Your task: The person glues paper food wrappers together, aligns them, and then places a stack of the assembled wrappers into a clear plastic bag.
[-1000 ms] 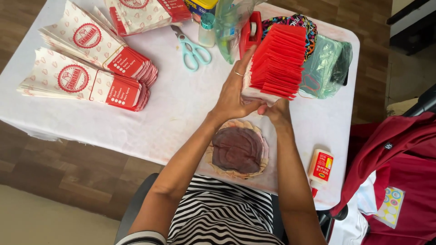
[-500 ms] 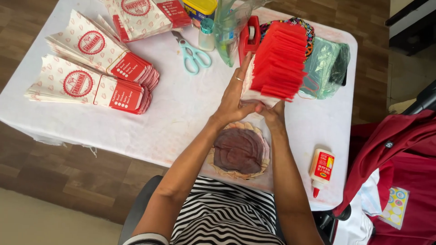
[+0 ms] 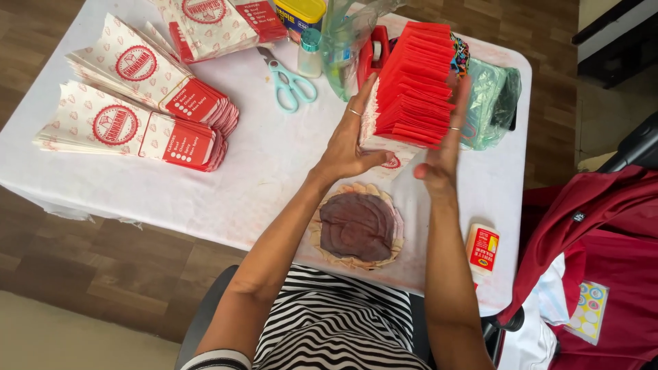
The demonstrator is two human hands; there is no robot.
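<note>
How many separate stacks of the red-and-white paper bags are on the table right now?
4. One stack at the left edge, one just behind it, one at the top, partly cut off, and one between the left hand and right hand.

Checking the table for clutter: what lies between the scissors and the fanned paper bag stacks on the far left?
Nothing: in the head view, only bare white tablecloth lies between the teal-handled scissors and the paper bag stacks.

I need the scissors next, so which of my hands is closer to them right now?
Left. Your left hand rests against the near side of the red paper stack, just right of the scissors. Your right hand is on the stack's far side, farther away.
</note>
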